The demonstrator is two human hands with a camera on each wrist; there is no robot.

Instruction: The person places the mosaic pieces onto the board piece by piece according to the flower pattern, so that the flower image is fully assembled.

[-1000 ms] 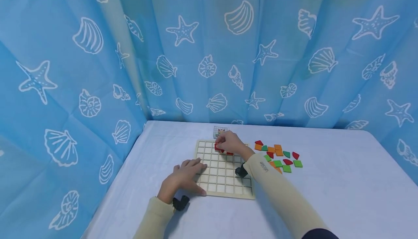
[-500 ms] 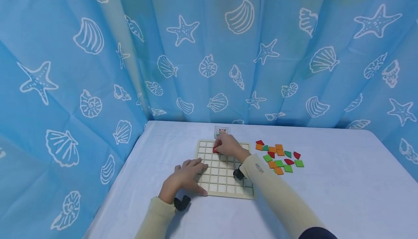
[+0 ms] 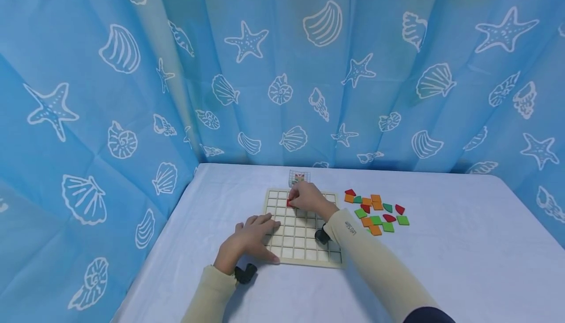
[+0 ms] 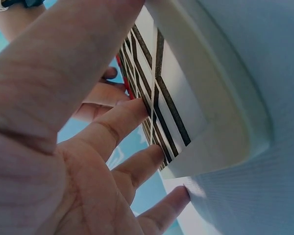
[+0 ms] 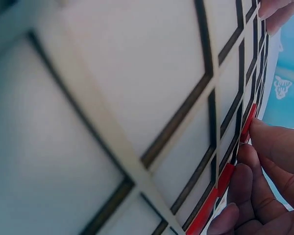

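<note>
A pale grid board [image 3: 304,263] with white square cells lies on the table. My left hand [image 3: 249,239] rests at its left side, fingers spread, with fingertips on the frame and cells and the thumb near the front left corner. Towards the far side of the board, my right hand [image 3: 311,198] pinches a small red tile [image 3: 289,203] down at a cell. The right wrist view has this red tile [image 5: 248,125] at thumb and finger. Two more red tiles [image 5: 225,179] sit on the board under the curled fingers; in the head view the hand hides them.
Right of the board lies a loose spread of red, orange and green tiles [image 3: 375,220]. A small card with a printed grid pattern [image 3: 299,177] lies just beyond the board's far edge. A blue shell-print curtain [image 3: 282,92] hangs behind the white-covered table [image 3: 463,244].
My right hand has shifted slightly left and nearer with the red tile, then stays almost still over the last half second. The left hand keeps its place on the board.
</note>
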